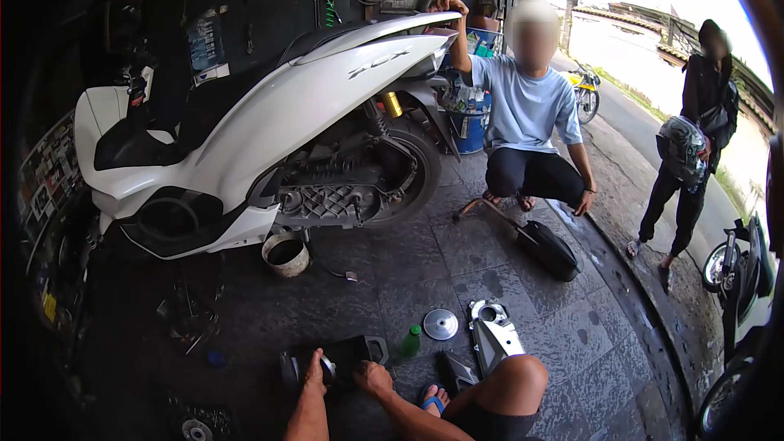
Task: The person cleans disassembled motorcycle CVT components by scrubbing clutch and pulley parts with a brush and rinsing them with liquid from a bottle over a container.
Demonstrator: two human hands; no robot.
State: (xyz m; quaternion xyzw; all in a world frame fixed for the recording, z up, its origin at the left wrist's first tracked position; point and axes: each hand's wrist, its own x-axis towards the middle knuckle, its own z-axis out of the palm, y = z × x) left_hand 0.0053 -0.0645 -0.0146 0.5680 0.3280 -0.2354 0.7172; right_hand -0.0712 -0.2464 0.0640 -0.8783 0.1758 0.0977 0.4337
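Note:
Low in the middle, my left hand (315, 371) lies with its fingers along a dark round part with a pale rim (329, 367) and seems to grip it. Just to the right, my right hand (375, 380) is closed like a fist; what it holds, if anything, is hidden. Behind it on the floor lies a black tray-like part (365, 349). A green bottle (411, 341) stands right of that, with a silver disc (441, 324) beyond. A silver-grey engine cover (496, 335) lies next to my bent knee.
A white scooter (245, 135) stands behind, its drive side uncovered, with a round tub (286, 254) below. A person (531, 106) squats at its tail, one hand on it, near a black air-filter-like box (549, 251). Another person (694, 139) stands right, holding a helmet (684, 151).

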